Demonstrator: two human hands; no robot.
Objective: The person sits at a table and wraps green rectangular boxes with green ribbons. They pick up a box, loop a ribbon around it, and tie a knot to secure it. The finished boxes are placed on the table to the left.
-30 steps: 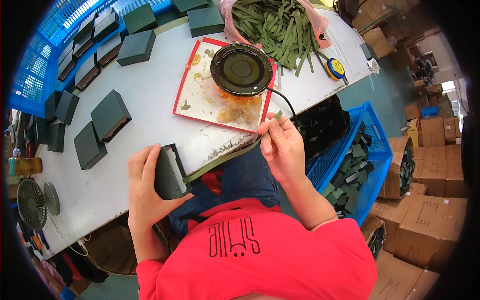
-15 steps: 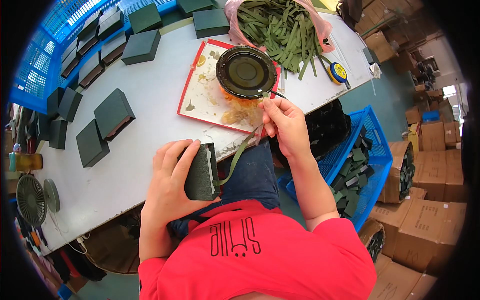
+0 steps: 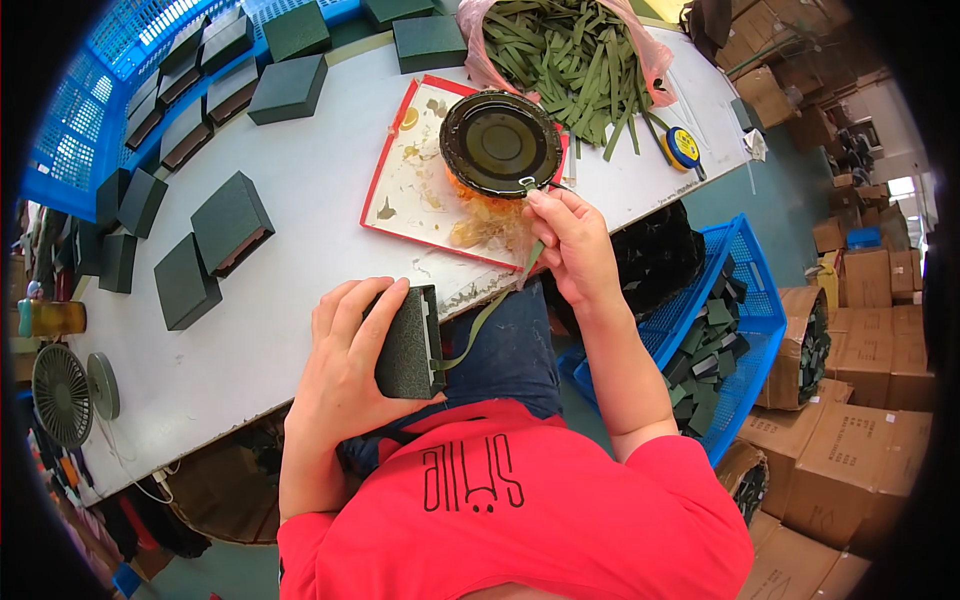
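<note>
My left hand [image 3: 350,350] is closed around a dark green textured box [image 3: 408,350], held at the table's front edge above my lap. A green ribbon [image 3: 480,325] runs from the box's right side up to my right hand [image 3: 572,240]. Thumb and fingers of that hand pinch the ribbon near its far end. The ribbon's tip lies at the near right rim of a round dark pan [image 3: 450,155], which has a brown, glossy inside. Amber, dried-looking drips hang below the pan, over a red-edged white tray [image 3: 385,170].
Several green boxes [image 3: 232,222] stand on the white table [image 3: 300,230], with a blue crate [image 3: 65,140] behind. A pink bag [image 3: 655,60] of green ribbons and a tape measure [image 3: 682,148] lie beyond the pan. A blue crate of green pieces [image 3: 765,310] is at right.
My right hand has moved slightly, and the ribbon's tip now shows at the pan's rim. My left hand still holds the box. The whole view has shifted a little.
</note>
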